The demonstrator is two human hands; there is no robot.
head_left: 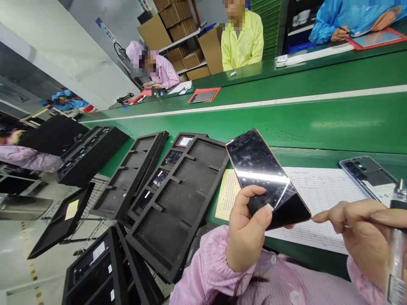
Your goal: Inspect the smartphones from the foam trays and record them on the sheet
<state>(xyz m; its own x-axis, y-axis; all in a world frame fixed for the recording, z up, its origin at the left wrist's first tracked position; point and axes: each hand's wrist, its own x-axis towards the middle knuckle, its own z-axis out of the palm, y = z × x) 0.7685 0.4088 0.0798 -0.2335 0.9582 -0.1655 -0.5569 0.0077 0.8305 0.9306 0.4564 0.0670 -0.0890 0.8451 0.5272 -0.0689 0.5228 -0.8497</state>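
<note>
My left hand grips a smartphone by its lower end, with the thumb on the glass. The phone is tilted, its dark screen facing up and catching a bright reflection. At the phone's lower right corner is the outstretched index finger of my right hand; whether it touches cannot be told. A pen is held in that hand, partly cut off by the frame edge. Beneath the phone lie a printed form and a yellow sheet with red dots. Another phone, back up, rests on the form's right side.
Black foam trays overlap at my left, some slots holding phones. More black trays stand lower left. A green bench runs across, with a red mat on its far side. Several people sit beyond it.
</note>
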